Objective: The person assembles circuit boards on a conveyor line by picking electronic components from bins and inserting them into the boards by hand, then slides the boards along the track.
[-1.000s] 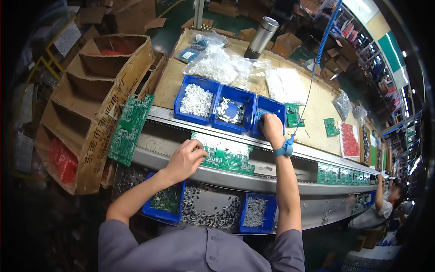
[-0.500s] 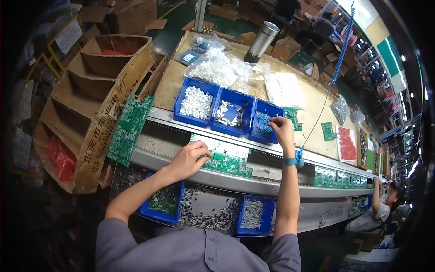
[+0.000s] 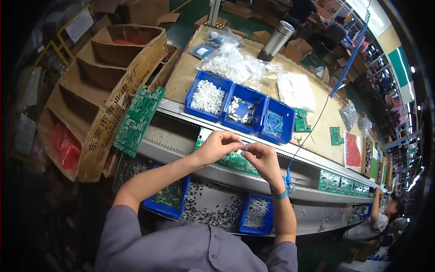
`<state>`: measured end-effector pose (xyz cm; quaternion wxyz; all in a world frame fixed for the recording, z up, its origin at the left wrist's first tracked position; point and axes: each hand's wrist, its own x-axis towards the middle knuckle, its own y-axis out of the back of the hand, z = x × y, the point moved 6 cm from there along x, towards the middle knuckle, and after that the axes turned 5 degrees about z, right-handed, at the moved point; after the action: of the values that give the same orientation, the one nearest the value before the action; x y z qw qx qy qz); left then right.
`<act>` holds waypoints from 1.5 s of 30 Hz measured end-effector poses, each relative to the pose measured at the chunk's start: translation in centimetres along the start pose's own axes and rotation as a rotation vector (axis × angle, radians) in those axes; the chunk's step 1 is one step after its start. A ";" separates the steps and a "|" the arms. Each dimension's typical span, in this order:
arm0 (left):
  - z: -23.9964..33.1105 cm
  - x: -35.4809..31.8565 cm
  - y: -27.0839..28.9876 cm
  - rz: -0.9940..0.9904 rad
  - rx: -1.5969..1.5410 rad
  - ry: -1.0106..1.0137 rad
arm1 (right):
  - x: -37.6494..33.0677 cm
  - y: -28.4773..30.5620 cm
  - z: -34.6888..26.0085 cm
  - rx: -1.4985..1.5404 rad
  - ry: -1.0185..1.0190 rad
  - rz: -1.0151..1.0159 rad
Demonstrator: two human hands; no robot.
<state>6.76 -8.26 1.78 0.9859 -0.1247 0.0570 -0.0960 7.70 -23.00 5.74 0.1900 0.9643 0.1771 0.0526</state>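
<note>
You are bringing both hands together just above the green circuit board [image 3: 231, 159] lying in the conveyor rail [image 3: 253, 179] in front of you. Your left hand [image 3: 217, 146] and right hand [image 3: 260, 158] are meeting fingertip to fingertip, pinching a small component [image 3: 243, 147] between them; it is too small to tell what kind. By the look of it, you are readying or straightening the part before seating it in the board directly under your hands. The next move is calling for a careful lowering of the part onto the board, with its legs lined up to the right holes, so the grip needs to be fine and steady.

Far of the rail, three blue bins [image 3: 244, 109] are sitting side by side on the table [image 3: 181, 84], holding white, mixed and thin parts. Nearer you, below the rail, more blue bins [image 3: 257, 214] are holding loose parts. A blue wrist strap [image 3: 280, 194] is circling your right wrist.
</note>
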 end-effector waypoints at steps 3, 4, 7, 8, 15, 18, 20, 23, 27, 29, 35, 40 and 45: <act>0.5 -0.5 0.8 0.094 -0.003 -0.063 | 0.0 0.1 0.5 -0.003 -0.020 -0.029; 0.8 -0.4 1.5 0.109 -0.042 -0.082 | 0.4 0.5 0.5 0.032 -0.029 0.002; 1.1 -0.1 4.0 0.162 -0.027 -0.084 | 2.3 4.2 1.4 -0.104 0.068 0.197; 1.2 -0.2 4.8 0.192 -0.005 -0.089 | 3.1 5.7 2.1 -0.074 0.102 0.284; 1.3 -0.7 8.9 0.405 0.349 -0.225 | 7.1 9.5 4.6 -0.439 0.177 0.535; 1.1 -0.7 9.5 0.422 0.395 -0.238 | 6.7 9.0 4.2 -0.459 0.194 0.535; 1.1 -0.9 9.8 0.435 0.462 -0.231 | 6.3 8.8 4.3 -0.399 0.202 0.529; 1.6 -1.0 9.6 0.457 0.559 -0.214 | 5.3 8.8 4.3 -0.298 0.145 0.540; 1.9 -1.0 9.7 0.472 0.692 -0.418 | 3.8 8.2 3.9 -0.238 0.118 0.506; 1.7 -1.0 9.7 0.479 0.676 -0.446 | 3.1 7.9 4.2 -0.222 0.102 0.475; 0.5 -0.6 9.6 0.455 0.660 -0.332 | 1.5 8.2 4.5 -0.425 0.172 0.442; 0.3 -0.5 9.4 0.454 0.644 -0.326 | 0.6 8.5 4.9 -0.376 0.130 0.439; 0.5 -0.5 9.4 0.458 0.694 -0.372 | -0.1 8.5 5.3 -0.303 0.098 0.450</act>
<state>7.97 0.85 -0.08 0.9586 0.2139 -0.1304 0.1354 11.23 -32.27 4.13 0.3068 0.9362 -0.0424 0.1660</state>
